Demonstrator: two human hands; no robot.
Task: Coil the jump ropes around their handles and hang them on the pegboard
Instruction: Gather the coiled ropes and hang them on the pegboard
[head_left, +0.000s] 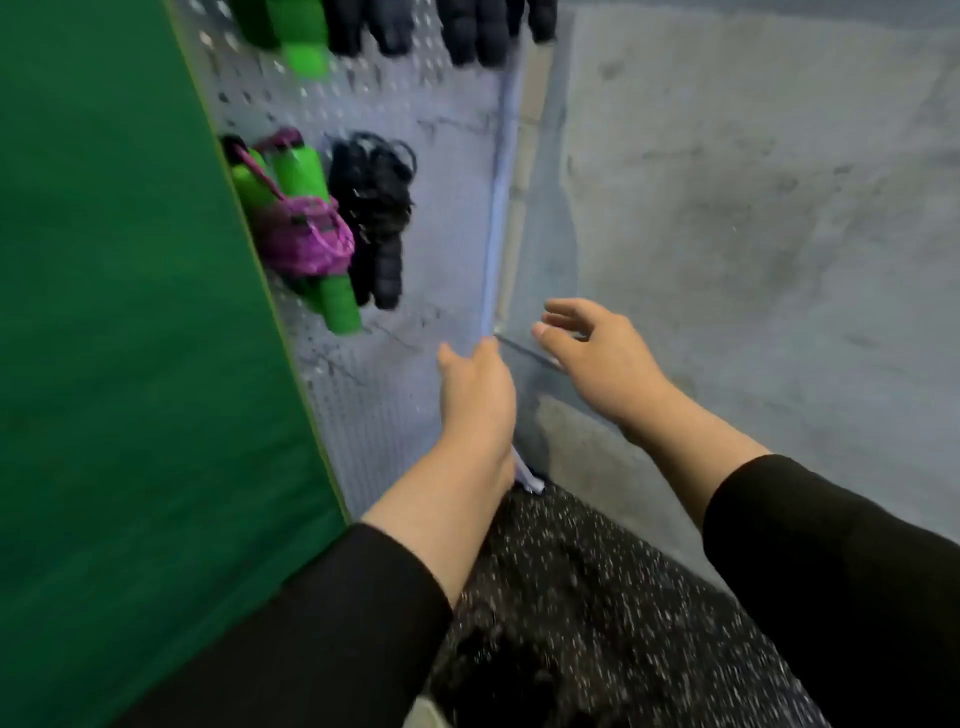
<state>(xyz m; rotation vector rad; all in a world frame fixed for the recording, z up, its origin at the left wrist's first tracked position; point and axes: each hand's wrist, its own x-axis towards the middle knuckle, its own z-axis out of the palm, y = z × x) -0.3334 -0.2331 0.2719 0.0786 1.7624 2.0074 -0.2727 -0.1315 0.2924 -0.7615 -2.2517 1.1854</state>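
Observation:
A grey pegboard (384, 364) leans against the wall. On it hangs a jump rope with green handles and a purple cord (306, 228) wound around them. Beside that hangs a coiled black jump rope (376, 213). Higher up, more green handles (296, 36) and black handles (467, 26) hang at the frame's top. My left hand (475, 389) reaches toward the pegboard's lower right edge with relaxed fingers and holds nothing. My right hand (597, 353) hovers to its right, fingers spread, empty. The picture is blurred by motion.
A green padded mat (119, 338) stands at the left, in front of the pegboard's left side. A grey concrete wall (753, 208) fills the right. Black speckled rubber flooring (597, 597) lies below. A thin metal rod (524, 351) runs out from the pegboard's edge beneath my right hand.

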